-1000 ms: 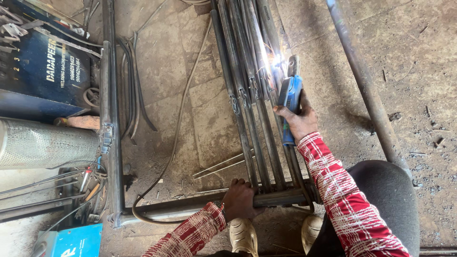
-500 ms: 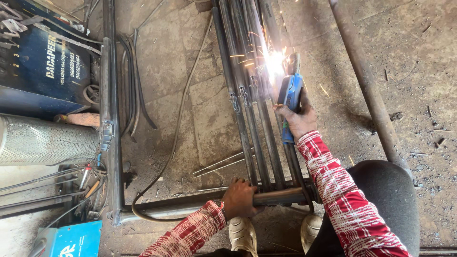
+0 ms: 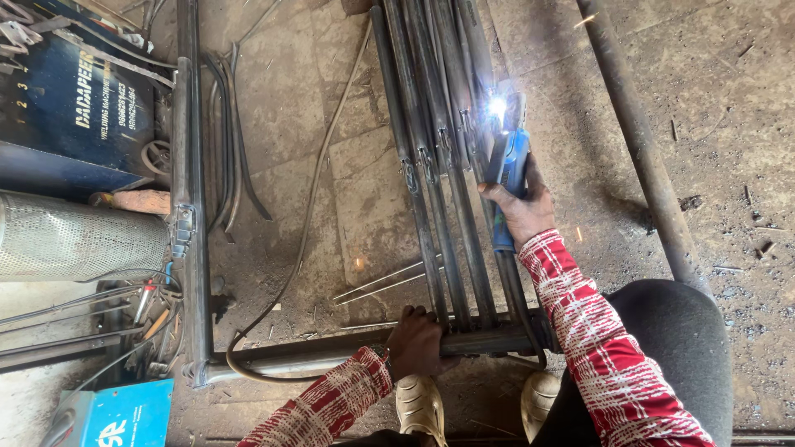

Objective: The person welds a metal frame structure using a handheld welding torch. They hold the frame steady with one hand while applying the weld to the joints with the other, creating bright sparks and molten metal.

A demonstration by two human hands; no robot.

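- On the concrete floor (image 3: 331,108), I saw the right hand (image 3: 522,207) clenched around the blue electrode holder (image 3: 512,178), its arc (image 3: 497,106) burning on the steel bars (image 3: 431,165).
- The left hand (image 3: 416,341) gripped the cross tube (image 3: 315,352) bare; I judged heat or sparks could burn it.
- A slip might have broken the weld.

Dark blue welding machine (image 3: 79,108) at upper left on concrete floor (image 3: 331,99). Perforated metal cylinder (image 3: 79,240) lying on its side just below it. Light blue box (image 3: 124,414) at bottom left corner. Loose thin welding rods (image 3: 385,281) on floor. Single steel pipe (image 3: 638,149) lying diagonally at right. Black cable (image 3: 306,223) curving across floor.
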